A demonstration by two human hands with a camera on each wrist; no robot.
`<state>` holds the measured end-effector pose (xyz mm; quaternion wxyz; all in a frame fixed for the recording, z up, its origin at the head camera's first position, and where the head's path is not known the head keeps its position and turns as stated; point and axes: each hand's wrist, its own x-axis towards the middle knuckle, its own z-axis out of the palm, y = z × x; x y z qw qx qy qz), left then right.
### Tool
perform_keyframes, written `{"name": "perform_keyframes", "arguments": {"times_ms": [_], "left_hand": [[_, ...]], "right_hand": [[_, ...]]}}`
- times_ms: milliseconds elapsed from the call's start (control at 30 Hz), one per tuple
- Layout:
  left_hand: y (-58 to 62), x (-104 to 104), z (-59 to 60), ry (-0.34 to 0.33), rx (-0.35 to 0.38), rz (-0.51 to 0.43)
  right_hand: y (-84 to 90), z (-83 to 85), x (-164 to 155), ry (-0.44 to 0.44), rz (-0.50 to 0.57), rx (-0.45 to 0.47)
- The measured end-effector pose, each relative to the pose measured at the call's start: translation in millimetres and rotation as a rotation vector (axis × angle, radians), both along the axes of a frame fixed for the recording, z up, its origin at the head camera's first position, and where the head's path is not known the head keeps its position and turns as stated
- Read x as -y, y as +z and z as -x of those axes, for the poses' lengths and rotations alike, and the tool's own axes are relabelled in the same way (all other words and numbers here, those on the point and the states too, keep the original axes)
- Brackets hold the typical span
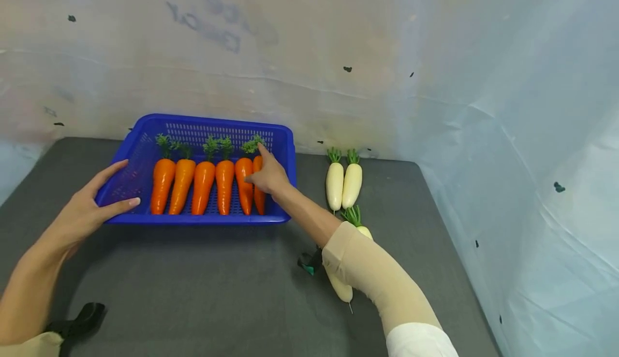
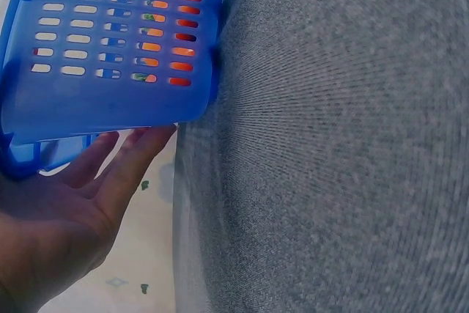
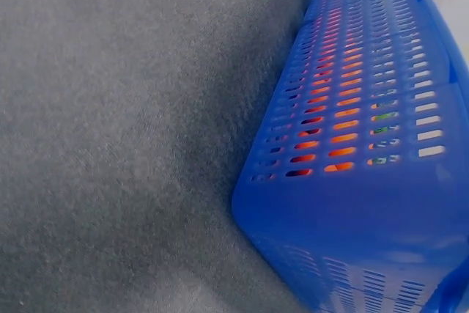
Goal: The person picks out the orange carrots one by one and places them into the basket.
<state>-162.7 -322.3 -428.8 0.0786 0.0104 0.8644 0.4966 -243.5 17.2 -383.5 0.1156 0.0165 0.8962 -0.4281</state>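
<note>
A blue plastic basket (image 1: 193, 219) holds several orange carrots (image 1: 224, 185) with leafy green tops, laid side by side. At the basket's left end, my left hand (image 1: 89, 206) grips it, thumb over the front rim and fingers at the side. The left wrist view shows those fingers (image 2: 128, 170) against the basket's outer wall. My right hand (image 1: 271, 174) reaches over the right end, on the rightmost carrot (image 1: 259, 201). Its index finger stretches up to the greens and its thumb points left, spread apart. The other right fingers are hidden.
To the right of the basket, two white radishes (image 1: 352, 186) with green tops lie side by side. More radish (image 1: 342, 287) shows partly under my right forearm. Pale plastic sheeting (image 1: 309, 40) rises behind the grey table surface (image 1: 208, 281) and along its right side.
</note>
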Motion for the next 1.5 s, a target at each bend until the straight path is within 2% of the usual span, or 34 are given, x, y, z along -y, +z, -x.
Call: {"name": "perform_keyframes", "arguments": {"times_ms": [133,233,500,733,967,1133,1267,1400,1500], "left_hand": [[1.0,-1.0,2.7,-0.002,-0.007,0.003],[1.7,-1.0,3.1,-0.004,-0.014,0.011],[0.4,2.3,-1.4,0.025,-0.057,0.049],[-3.4,3.9,-10.3,0.094,-0.149,0.069],[-4.3,10.9,-19.8,0.095,-0.203,0.09],[-8.6,21.3,-27.3,0.044,-0.227,0.165],[-9.6,27.5,-29.3,-0.001,-0.243,0.246],[-8.0,30.7,-30.2,0.003,-0.24,0.37],[-6.4,35.1,-29.0,0.008,-0.266,0.482]], "right_hand": [[5.8,-3.8,-4.4,0.0,0.023,-0.028],[11.9,-6.9,-9.5,0.019,0.086,-0.046],[25.4,-12.3,-33.3,0.13,0.406,-0.087],[31.6,-21.8,-51.7,0.185,0.473,-0.105],[27.2,-26.1,-80.5,0.231,0.464,-0.153],[22.2,-28.3,-106.4,0.23,0.425,-0.229],[18.9,-33.0,-131.0,0.212,0.386,-0.262],[15.3,-37.8,-156.5,0.184,0.323,-0.266],[13.0,-40.2,-174.0,0.153,0.233,-0.283]]}}
